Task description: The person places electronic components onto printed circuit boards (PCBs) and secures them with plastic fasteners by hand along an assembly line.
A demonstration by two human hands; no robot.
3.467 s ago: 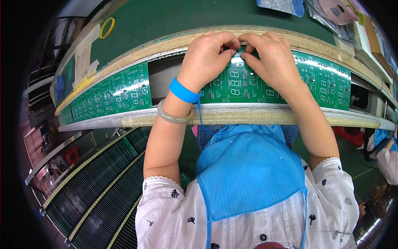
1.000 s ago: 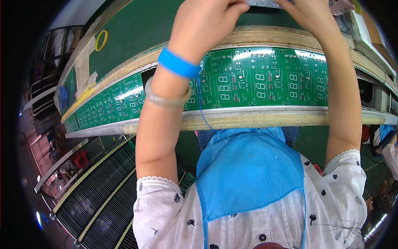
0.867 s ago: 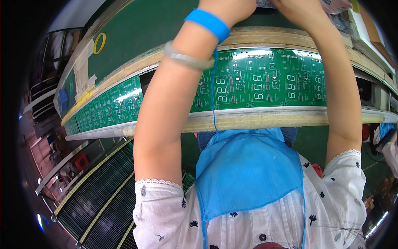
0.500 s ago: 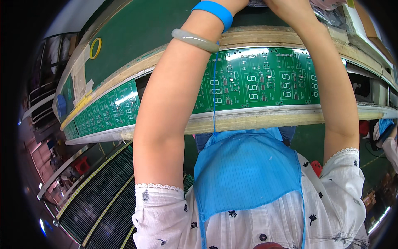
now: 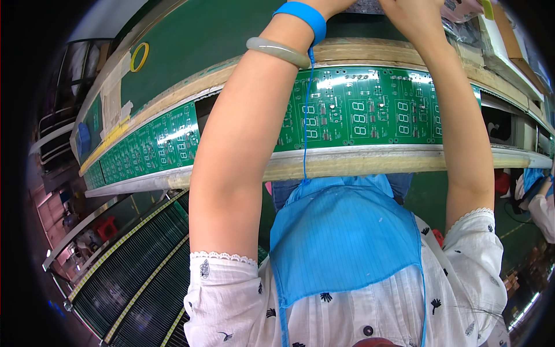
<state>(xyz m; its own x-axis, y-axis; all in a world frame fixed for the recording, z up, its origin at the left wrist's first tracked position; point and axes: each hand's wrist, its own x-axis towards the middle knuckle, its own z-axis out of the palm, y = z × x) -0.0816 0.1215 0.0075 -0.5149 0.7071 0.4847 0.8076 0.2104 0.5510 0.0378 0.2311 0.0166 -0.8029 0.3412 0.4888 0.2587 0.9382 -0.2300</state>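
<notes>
Both arms stretch forward to the top edge, which cuts off the hands. My left hand (image 5: 334,4) shows only near the wrist, with a blue wrist strap (image 5: 303,17) and a pale bangle (image 5: 278,52) on the arm. A thin blue cord (image 5: 307,110) hangs down from the strap. My right hand (image 5: 411,16) shows its back; its fingertips are out of the picture. Between the hands lies a greyish, speckled thing (image 5: 366,6), too cut off to name. Beneath my arms, green circuit boards (image 5: 378,110) with digit displays sit in a row along a rail.
A yellow ring (image 5: 139,56) lies on the green bench top (image 5: 191,43) at the left. Clear plastic bags (image 5: 462,32) and a white box edge (image 5: 509,63) stand at the far right. Black slotted racks (image 5: 133,272) are at the lower left. Another person's sleeve (image 5: 543,211) shows at the right.
Both hands have shifted slightly right in the picture, and a bit more of the greyish thing shows. The view has turned a little, and the boards appear shifted right.
</notes>
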